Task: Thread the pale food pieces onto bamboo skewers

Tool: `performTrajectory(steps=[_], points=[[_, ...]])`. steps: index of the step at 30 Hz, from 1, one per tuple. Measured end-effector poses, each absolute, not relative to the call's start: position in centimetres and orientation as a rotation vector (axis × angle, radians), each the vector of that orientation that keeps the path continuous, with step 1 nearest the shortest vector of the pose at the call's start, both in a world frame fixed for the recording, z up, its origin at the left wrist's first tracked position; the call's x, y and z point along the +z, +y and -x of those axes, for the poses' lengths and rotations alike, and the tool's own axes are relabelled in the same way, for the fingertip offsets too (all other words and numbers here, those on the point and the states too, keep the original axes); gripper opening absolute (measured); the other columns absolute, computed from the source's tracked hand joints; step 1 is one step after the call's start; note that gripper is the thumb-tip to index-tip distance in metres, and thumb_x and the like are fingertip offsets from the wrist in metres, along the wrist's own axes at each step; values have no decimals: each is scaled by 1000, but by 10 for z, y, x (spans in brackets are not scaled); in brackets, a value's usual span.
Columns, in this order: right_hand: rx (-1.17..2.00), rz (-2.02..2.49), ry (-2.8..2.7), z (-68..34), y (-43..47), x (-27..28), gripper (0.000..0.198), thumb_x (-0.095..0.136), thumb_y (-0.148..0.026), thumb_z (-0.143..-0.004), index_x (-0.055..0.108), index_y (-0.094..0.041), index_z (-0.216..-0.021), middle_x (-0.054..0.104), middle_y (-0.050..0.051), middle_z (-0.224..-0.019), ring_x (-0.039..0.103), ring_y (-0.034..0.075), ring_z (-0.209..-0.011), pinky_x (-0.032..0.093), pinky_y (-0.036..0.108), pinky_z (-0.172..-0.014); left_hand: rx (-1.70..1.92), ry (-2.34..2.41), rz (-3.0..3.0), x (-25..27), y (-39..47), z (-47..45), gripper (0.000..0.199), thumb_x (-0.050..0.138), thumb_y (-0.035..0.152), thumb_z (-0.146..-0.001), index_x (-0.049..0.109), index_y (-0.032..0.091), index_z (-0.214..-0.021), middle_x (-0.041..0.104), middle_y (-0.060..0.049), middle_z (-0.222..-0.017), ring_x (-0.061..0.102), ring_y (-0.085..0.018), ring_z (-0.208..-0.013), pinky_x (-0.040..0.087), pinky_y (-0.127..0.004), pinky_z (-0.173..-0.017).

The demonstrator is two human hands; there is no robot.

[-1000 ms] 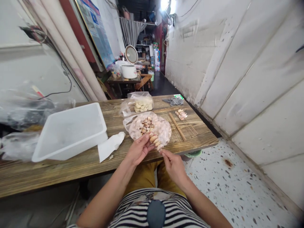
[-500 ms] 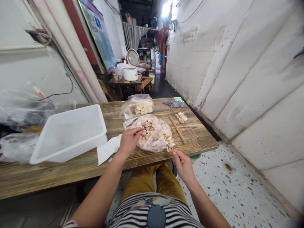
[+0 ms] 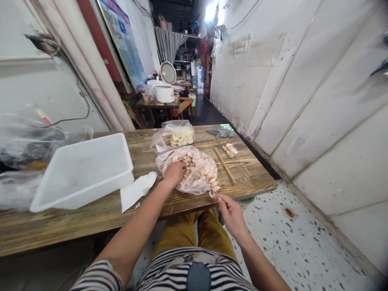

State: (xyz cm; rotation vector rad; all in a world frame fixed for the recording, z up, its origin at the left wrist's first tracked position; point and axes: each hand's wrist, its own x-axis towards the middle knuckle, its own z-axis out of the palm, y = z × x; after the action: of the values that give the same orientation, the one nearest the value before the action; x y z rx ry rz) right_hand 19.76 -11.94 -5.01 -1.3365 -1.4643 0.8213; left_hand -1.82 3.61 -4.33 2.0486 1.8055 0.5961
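Observation:
My right hand point(image 3: 228, 210) pinches the lower end of a skewer threaded with several garlic cloves point(image 3: 211, 180), near the table's front edge. My left hand point(image 3: 176, 173) reaches into the open plastic bag point(image 3: 198, 186), its bent fingertips among the loose garlic cloves point(image 3: 188, 158). Whether a clove sits between those fingers is hidden. Right of the bag lies a bundle of bare bamboo skewers point(image 3: 224, 165). Beyond it rest finished-looking garlic skewers point(image 3: 230, 150), cloves bunched at one end.
A white plastic tub point(image 3: 81, 173) stands on the wooden table point(image 3: 142, 141) at left, beside white paper point(image 3: 138, 190). Behind the garlic are a bag of pale slices point(image 3: 180, 137) and a crumpled grey cloth-like thing point(image 3: 220, 133). A rice cooker point(image 3: 164, 93) stands farther back.
My left hand has moved right and forward, deeper into the garlic in the bag. My right hand, still gripping the skewer, has shifted only slightly. The view has turned a little.

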Motion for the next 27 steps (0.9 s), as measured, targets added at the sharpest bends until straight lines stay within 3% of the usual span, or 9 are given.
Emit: performTrajectory(steps=[6, 12, 17, 21, 25, 27], points=[[844, 1316, -1459, -197, -120, -55, 30, 44, -33, -87, 68, -16, -92, 53, 0, -53, 56, 19, -65, 43, 24, -56, 338, 1948, -2144, -44, 40, 8, 15, 59, 22, -69, 71, 13, -74, 68, -17, -86, 60, -30, -92, 41, -37, -82], [857, 1313, -1467, -195, -120, -56, 29, 44, -33, -87, 67, -15, -90, 49, -1, -50, 57, 19, -65, 43, 24, -56, 309, 2057, -2088, -45, 43, -1, 13, 60, 21, -67, 69, 13, -72, 68, -18, -84, 61, -30, -90, 42, -36, -77], [837, 1316, -1472, -196, -122, -57, 29, 44, -32, -88, 67, -15, -91, 51, -1, -50, 58, 19, -67, 44, 23, -57, 504, 1984, -2034, -45, 44, 2, 6, 62, 15, -61, 65, 15, -66, 67, -15, -80, 60, -30, -88, 41, -37, -76], [828, 1320, -1492, -196, -123, -58, 30, 43, -32, -89, 68, -16, -94, 59, 1, -56, 61, 19, -68, 46, 24, -59, 770, 1845, -1931, -46, 38, 9, 6, 60, 19, -65, 61, 17, -71, 66, -9, -79, 60, -25, -85, 42, -33, -75], [799, 1316, -1534, -194, -121, -57, 29, 44, -30, -89, 69, -17, -95, 69, 5, -75, 64, 19, -74, 48, 26, -67, 957, 1580, -1736, -42, 24, 12, 18, 57, 30, -73, 60, 16, -83, 67, -5, -75, 62, -17, -71, 46, -27, -66], [784, 1307, -1574, -191, -120, -57, 28, 44, -28, -89, 69, -17, -96, 70, 5, -81, 65, 20, -78, 48, 27, -71, 1078, 1358, -1451, -37, 14, 11, 27, 64, 33, -69, 61, 14, -87, 67, -4, -76, 63, -15, -69, 48, -27, -67]])
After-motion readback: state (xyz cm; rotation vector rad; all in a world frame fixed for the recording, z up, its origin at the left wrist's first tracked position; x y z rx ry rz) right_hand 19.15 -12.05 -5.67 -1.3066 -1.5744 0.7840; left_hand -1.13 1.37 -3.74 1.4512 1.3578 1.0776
